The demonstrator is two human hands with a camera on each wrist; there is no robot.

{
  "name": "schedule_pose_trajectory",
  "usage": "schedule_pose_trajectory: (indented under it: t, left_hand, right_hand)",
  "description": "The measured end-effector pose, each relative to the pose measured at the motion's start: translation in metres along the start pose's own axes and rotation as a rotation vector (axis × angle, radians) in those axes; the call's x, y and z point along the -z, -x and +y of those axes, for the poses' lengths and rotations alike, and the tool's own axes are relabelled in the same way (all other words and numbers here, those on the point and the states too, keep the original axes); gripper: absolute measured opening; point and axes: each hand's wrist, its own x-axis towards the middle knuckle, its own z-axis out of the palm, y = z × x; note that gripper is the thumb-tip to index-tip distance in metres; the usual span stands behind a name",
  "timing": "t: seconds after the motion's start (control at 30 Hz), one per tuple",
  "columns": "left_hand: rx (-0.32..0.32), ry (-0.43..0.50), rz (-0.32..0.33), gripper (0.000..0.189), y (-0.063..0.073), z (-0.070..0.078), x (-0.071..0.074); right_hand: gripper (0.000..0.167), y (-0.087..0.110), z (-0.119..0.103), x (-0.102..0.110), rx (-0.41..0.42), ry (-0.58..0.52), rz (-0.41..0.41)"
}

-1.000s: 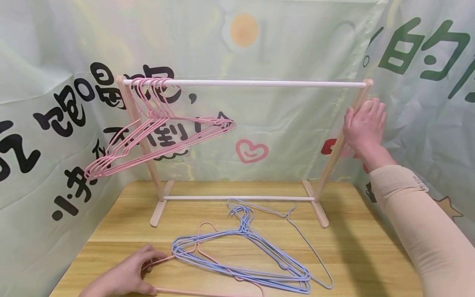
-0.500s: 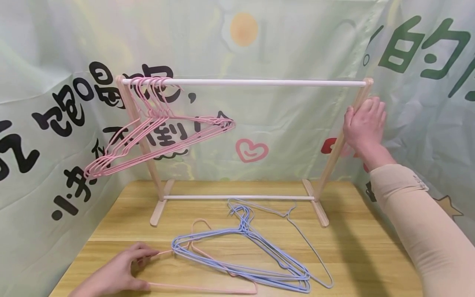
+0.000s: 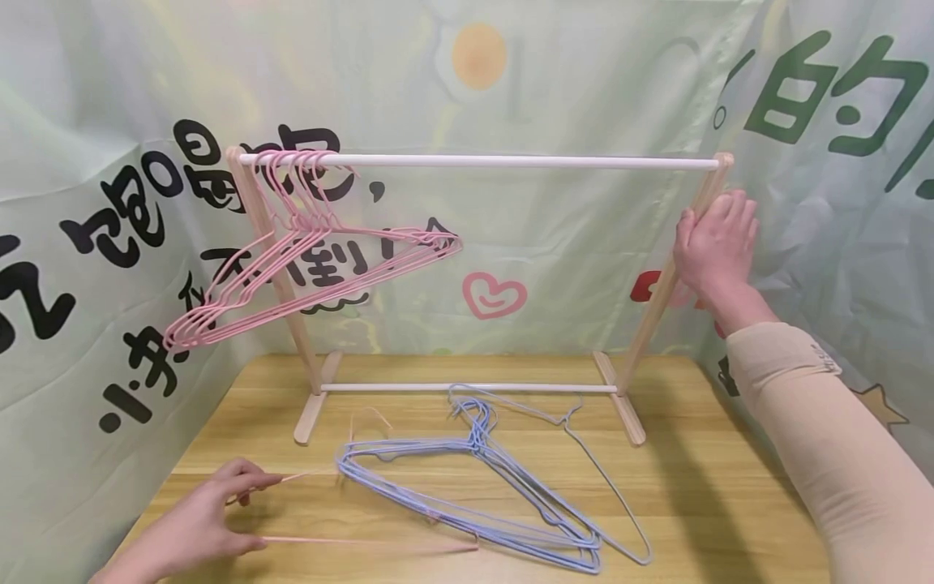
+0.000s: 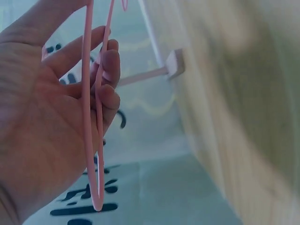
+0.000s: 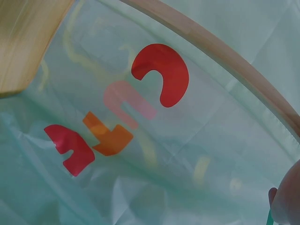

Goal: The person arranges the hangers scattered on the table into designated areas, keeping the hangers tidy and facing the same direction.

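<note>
My left hand [image 3: 193,519] holds the left end of a pink wire hanger [image 3: 328,540], thumb on its lower bar and fingers at its upper arm. The left wrist view shows the rounded pink hanger end [image 4: 87,93] lying across the palm. Farther right, this hanger overlaps a pile of blue hangers [image 3: 477,442] on the wooden table. My right hand [image 3: 715,247] grips the right post [image 3: 657,300] of a small clothes rack. In the right wrist view only a fingertip [image 5: 287,201] shows, beside the curved-looking wooden post [image 5: 206,35].
Several pink hangers [image 3: 314,227] hang at the left of the rack's white top bar [image 3: 525,162]. One blue hanger [image 3: 565,421] lies apart at the right of the pile, near the white lower bar [image 3: 409,388]. A printed cloth [image 3: 584,89] surrounds the table.
My left hand has moved left and slightly away from me, drawing the pink hanger with it. The blue pile's left part has shifted slightly. My right hand stays on the post.
</note>
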Motion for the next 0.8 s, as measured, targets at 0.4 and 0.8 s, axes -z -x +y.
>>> schedule_pose_trajectory:
  t: [0.4,0.8]
  left_hand:
    - [-0.032,-0.178,0.193,0.08,0.006,-0.007,0.022]
    - [0.095,-0.357,0.282,0.083,0.01,-0.002,0.044]
  right_hand:
    - [0.043,-0.002,0.002,-0.003,0.011,-0.006,0.008]
    - [0.042,-0.002,0.001,-0.003,0.015,-0.01,0.014]
